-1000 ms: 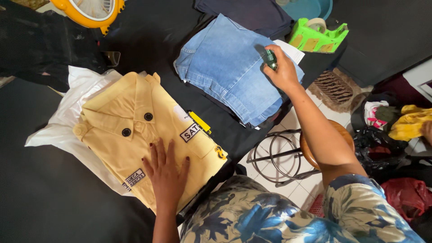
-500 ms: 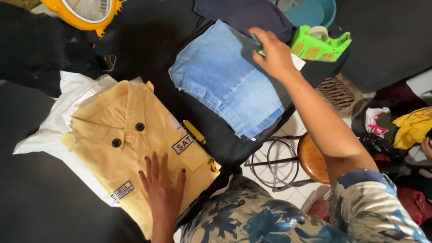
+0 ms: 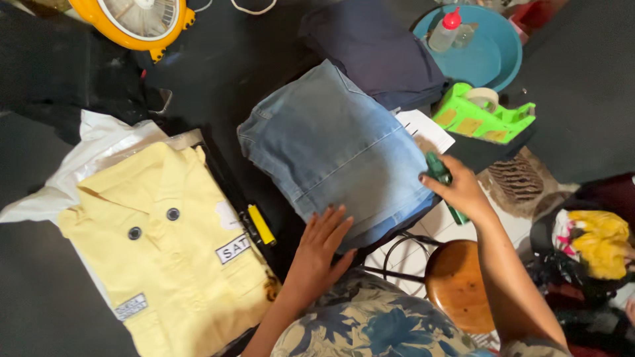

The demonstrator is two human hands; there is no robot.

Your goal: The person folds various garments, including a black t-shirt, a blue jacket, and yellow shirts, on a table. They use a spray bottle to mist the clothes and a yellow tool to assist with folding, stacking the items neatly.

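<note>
Head view: at frame centre, the left hand (image 3: 319, 250) lies flat, fingers spread, on the near edge of folded blue jeans (image 3: 334, 151). At their right edge, the right hand (image 3: 460, 190) grips a green marker (image 3: 444, 182). A folded yellow shirt (image 3: 173, 254) lies lower left.

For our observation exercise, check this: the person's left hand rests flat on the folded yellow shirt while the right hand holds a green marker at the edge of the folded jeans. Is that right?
Not quite. In the head view the left hand rests flat on the folded jeans, not on the yellow shirt, which lies untouched beside them. The right hand does hold a green marker at the jeans' edge.
</note>
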